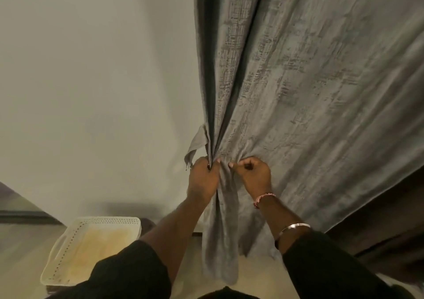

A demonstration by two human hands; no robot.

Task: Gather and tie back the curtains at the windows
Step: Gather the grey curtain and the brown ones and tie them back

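A grey textured curtain (298, 80) hangs from the top right and narrows into a bunch at mid-frame. My left hand (203, 177) grips the gathered folds at their left edge, fingers curled round the cloth. Just to its right, my right hand (254, 172) pinches the curtain fabric with curled fingers. A short grey tie-back strip (196, 146) sticks out to the left, just above my left hand. Below the hands the curtain's tail (223, 241) hangs down between my forearms.
A plain pale wall (91, 92) fills the left side. A white perforated basket (91, 248) stands at the lower left on a low surface. Dark shadow lies at the lower right under the curtain's hem.
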